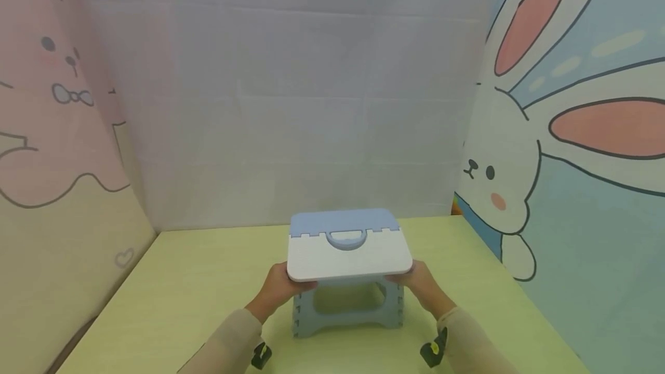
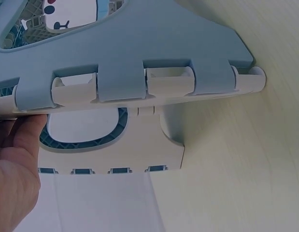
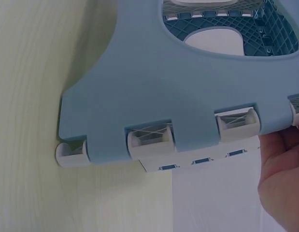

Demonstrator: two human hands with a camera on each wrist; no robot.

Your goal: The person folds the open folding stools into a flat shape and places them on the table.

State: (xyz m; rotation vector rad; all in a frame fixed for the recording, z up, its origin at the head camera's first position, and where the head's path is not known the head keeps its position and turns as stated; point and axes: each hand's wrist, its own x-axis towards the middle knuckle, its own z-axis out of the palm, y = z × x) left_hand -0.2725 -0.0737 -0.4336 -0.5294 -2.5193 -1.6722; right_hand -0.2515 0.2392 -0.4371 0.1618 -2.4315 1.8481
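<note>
A folding step stool stands opened out on the table, its top part blue and part white, with a blue carry handle in the middle. Below the top, its blue front panel has a large oval opening. My left hand grips the left side of the stool under the top's edge, and my right hand holds the right side the same way. Both wrist views show the hinged joints of the white side panel and the blue panel; the fingers are partly hidden behind the stool.
The pale yellow table reaches back to a white curtain. Panels with cartoon rabbits stand along the left side and the right side. Dark bands circle the sleeves.
</note>
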